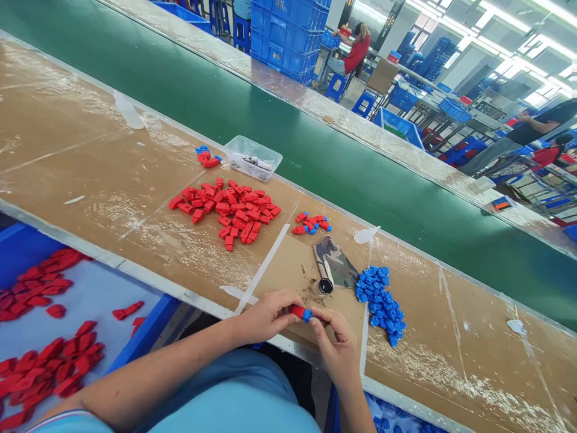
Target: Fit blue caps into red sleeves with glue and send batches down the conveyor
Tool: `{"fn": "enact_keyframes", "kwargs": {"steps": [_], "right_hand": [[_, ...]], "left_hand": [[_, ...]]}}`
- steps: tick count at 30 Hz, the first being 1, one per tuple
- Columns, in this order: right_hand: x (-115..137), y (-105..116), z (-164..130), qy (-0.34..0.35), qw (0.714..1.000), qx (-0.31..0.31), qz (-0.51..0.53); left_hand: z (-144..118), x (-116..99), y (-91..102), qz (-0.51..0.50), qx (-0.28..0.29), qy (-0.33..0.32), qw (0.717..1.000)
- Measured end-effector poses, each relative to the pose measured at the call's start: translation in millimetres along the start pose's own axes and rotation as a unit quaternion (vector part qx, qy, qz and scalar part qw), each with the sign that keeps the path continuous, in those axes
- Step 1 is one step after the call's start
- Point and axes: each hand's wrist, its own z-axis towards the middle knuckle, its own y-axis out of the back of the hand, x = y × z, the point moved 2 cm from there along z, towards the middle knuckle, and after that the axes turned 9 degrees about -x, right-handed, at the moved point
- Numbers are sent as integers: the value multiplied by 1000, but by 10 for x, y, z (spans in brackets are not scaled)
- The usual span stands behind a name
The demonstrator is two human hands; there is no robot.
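Note:
My left hand [265, 316] and my right hand [336, 346] meet at the near edge of the brown worktable [90, 162]. Between their fingertips they pinch a small red piece joined to a blue cap [301, 313]; the left holds the red end, the right the blue end. A heap of red pieces [228, 210] lies farther out to the left. A pile of blue caps [378, 297] lies just right of my hands. A few joined red-and-blue pieces [312, 223] rest beyond them.
A camouflage cloth with a small black roll [333, 267] lies just past my hands. A clear plastic tray [253, 157] sits by the green conveyor belt [315, 156]. A blue bin of red pieces [49, 337] stands at my left. Other people work at stations behind.

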Motion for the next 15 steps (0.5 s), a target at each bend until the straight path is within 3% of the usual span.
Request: {"fn": "enact_keyframes", "kwargs": {"steps": [5,10,15], "right_hand": [[94,26,-41,33,998,-48,-17],[188,-149,-146,133,990,26,-46],[142,-287,-194,132,989,56,-47]], "left_hand": [[-51,-89,-62,-12,19,3,1000],[-139,-210,-234,-66,65,-86,992],[-152,-184,-312,-94,45,-109,989]]}}
